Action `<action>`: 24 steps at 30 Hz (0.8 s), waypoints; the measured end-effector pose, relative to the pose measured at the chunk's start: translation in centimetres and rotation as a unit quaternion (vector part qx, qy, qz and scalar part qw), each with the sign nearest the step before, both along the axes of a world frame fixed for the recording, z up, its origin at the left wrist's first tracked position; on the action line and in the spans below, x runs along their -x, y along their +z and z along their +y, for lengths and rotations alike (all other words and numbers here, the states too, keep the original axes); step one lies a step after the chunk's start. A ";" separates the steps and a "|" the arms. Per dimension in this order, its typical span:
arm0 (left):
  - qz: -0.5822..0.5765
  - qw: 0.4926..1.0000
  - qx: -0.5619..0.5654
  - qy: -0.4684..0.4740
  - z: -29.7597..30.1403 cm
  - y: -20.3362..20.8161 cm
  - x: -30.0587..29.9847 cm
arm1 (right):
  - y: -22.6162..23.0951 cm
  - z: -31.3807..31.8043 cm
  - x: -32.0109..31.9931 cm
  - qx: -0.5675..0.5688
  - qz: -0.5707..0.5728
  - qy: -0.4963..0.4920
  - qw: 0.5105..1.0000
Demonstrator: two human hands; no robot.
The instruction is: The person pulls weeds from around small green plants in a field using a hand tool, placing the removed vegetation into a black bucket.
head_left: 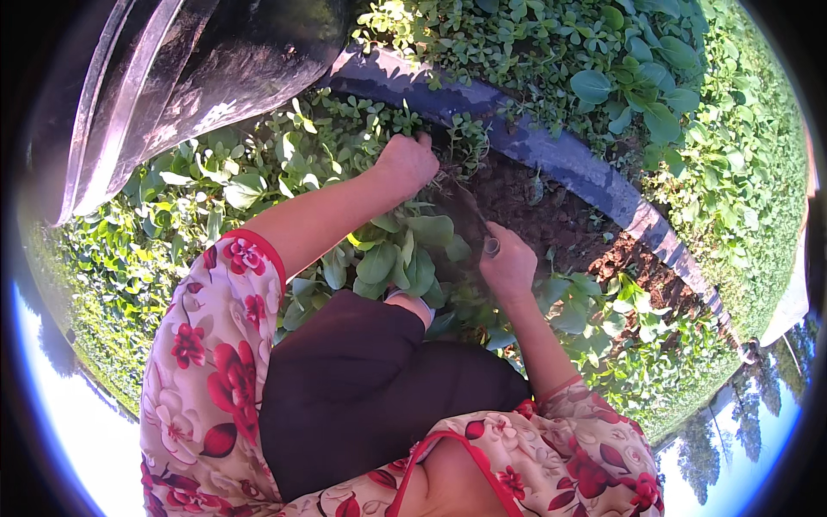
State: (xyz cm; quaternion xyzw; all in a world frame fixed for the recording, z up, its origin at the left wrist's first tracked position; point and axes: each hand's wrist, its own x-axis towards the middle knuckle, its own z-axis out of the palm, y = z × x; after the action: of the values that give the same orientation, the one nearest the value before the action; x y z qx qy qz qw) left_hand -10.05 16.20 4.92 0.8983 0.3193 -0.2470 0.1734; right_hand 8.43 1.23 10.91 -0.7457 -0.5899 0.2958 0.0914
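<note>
My left hand [408, 165] is closed at the near side of a dark edging strip, its fingers around a clump of small-leaved green weeds [466, 142]. Lower and to the right, my right hand [508, 265] grips a thin metal hand tool [470, 205] with a hollow round handle end. The tool slants up and left to the soil beside the weeds, close to my left hand. Its tip is hidden among stems and earth, so its exact kind does not show. Broad-leaved green plants [418, 246] grow just below both hands.
A large black tub [215, 77] stands at the upper left. The dark edging strip [560, 159] curves from top centre to the lower right. Bare brown soil [551, 207] lies along its near side. Leafy plants [663, 77] grow beyond it. My dark-clad knees [353, 345] are close below my hands.
</note>
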 end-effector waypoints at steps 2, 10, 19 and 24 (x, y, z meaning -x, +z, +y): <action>-0.006 0.999 0.034 0.014 0.4 -0.9 0.7 | -1.0 -0.3 0.4 -0.020 0.012 -0.012 1.000; -0.047 0.994 0.011 0.094 0.8 -1.8 2.2 | 0.3 5.5 2.3 0.058 -0.058 0.045 0.996; -0.117 0.989 0.000 0.088 -1.9 2.2 3.3 | 2.7 1.6 1.0 -0.024 -0.049 0.107 0.993; -0.094 0.995 0.002 0.040 -4.4 3.8 4.0 | 1.5 -1.4 -1.3 -0.084 -0.023 0.012 0.996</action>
State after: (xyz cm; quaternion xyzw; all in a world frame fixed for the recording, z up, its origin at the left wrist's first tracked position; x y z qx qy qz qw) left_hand -14.01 11.81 8.71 0.9038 0.3368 -0.1545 0.2143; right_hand 9.70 -0.14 12.45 -0.7346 -0.6239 0.2291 0.1366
